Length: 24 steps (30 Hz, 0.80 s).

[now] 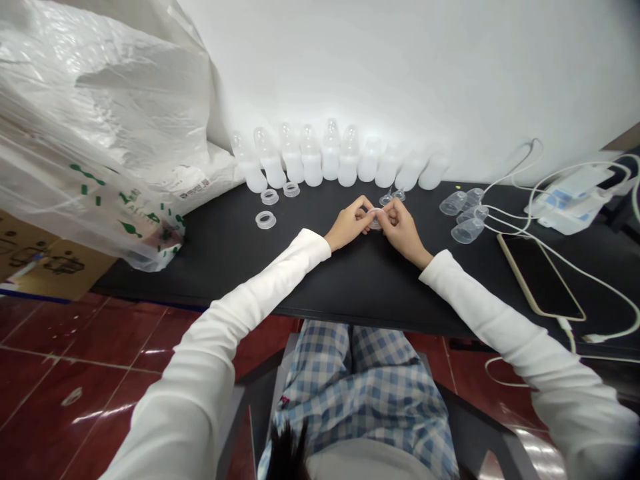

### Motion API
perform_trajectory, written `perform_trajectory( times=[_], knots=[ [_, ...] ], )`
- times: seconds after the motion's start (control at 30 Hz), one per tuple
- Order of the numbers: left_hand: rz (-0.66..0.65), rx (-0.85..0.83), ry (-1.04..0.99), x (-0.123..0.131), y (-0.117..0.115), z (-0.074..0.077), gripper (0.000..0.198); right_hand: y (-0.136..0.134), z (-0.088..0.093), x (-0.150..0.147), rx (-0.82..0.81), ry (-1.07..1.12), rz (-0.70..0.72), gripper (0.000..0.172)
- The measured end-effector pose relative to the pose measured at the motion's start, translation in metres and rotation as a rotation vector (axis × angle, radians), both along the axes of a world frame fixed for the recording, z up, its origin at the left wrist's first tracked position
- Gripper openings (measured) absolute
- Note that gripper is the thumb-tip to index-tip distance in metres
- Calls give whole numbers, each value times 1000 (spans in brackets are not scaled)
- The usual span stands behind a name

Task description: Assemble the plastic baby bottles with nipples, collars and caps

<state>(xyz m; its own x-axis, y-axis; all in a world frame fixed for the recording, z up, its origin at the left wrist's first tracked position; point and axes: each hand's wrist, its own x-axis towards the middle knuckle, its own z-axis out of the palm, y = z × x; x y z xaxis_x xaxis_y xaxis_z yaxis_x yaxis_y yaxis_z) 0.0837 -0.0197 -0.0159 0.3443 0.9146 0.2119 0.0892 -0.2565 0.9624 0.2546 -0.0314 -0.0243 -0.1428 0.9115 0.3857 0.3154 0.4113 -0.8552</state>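
My left hand (354, 222) and my right hand (400, 230) meet over the black table, both closed on one clear bottle collar ring (377, 212). The fingertips pinch its rim from either side; whether a nipple sits inside it I cannot make out. Just beyond my fingers lie two clear silicone nipples (391, 198). Three more collar rings (266, 219) rest to the left. Behind, a row of white baby bottles (313, 163) stands along the wall; those on the left have clear domed caps, while several on the right (410, 170) have none.
Several clear caps (468, 230) lie right of my hands. Further right are a phone (541, 275), white cables (565, 248) and a white box-like device (570, 200). Big plastic bags (150, 87) and a cardboard box (60, 260) crowd the left. The table's front edge (350, 321) is above my lap.
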Motion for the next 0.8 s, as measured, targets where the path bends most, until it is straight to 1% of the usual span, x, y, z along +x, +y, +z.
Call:
perform_trajectory(
  times=[0.1,0.23,0.4,0.53,0.7,0.8],
  knots=[
    [-37,-51,-91,1,5,-5,22,2,-3,1,-23,30,-2,48],
    [-59,-42,-132,0,8,-8,27,3,-3,2,-16,27,14,50],
    [-42,8,-70,-1,2,-4,20,-2,3,0,50,-75,-9,45],
    [-40,51,-2,-2,-2,1,16,-4,6,0,59,-126,-35,42],
    [11,37,34,-2,-1,1,14,-3,6,3,63,-182,-13,38],
    [18,40,50,-2,-2,3,14,-3,6,3,79,-198,-13,37]
  ],
)
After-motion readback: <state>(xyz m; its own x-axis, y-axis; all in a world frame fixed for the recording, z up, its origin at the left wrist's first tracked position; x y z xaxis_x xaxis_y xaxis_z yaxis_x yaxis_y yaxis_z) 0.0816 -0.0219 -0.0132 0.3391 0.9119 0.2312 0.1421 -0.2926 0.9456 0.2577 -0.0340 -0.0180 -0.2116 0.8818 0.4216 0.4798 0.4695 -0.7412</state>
